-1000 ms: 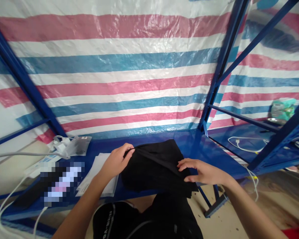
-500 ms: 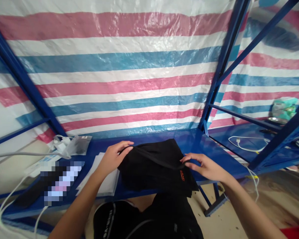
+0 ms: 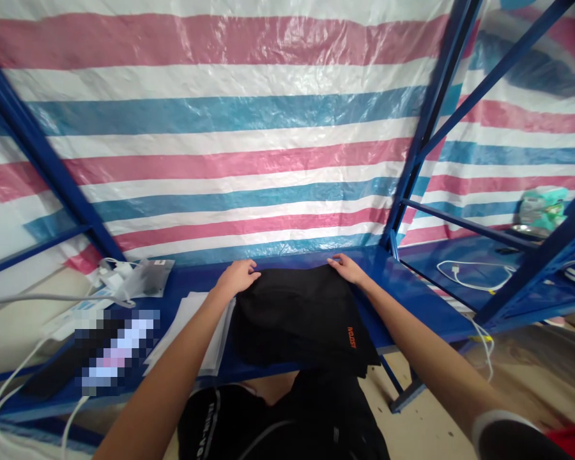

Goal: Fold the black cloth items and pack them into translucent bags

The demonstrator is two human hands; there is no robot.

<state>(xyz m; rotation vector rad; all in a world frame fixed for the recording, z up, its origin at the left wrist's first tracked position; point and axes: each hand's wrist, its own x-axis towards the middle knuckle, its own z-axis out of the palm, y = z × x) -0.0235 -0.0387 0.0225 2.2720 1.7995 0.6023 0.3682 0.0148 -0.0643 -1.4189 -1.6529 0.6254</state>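
A black garment (image 3: 292,313) lies folded and flat over the front of the blue shelf board (image 3: 426,313). Small orange lettering shows near its right edge, and a lower corner hangs slightly past the board. My left hand (image 3: 237,279) is at the far left corner of the cloth, fingers closed on its edge. At the far right corner my right hand (image 3: 347,268) pinches the cloth's edge. The fingertips of both hands are partly hidden.
White paper sheets (image 3: 172,329) lie left of the garment. Further left are a blurred-out phone-like object (image 3: 119,351), a power strip (image 3: 76,316), white cables and a clear bag (image 3: 158,276). Blue posts (image 3: 419,140) and a striped tarp (image 3: 244,115) enclose the board.
Both hands have moved away from me to the garment's far edge. The right hand moved furthest, and the raised fold of cloth now lies flat and smoother.
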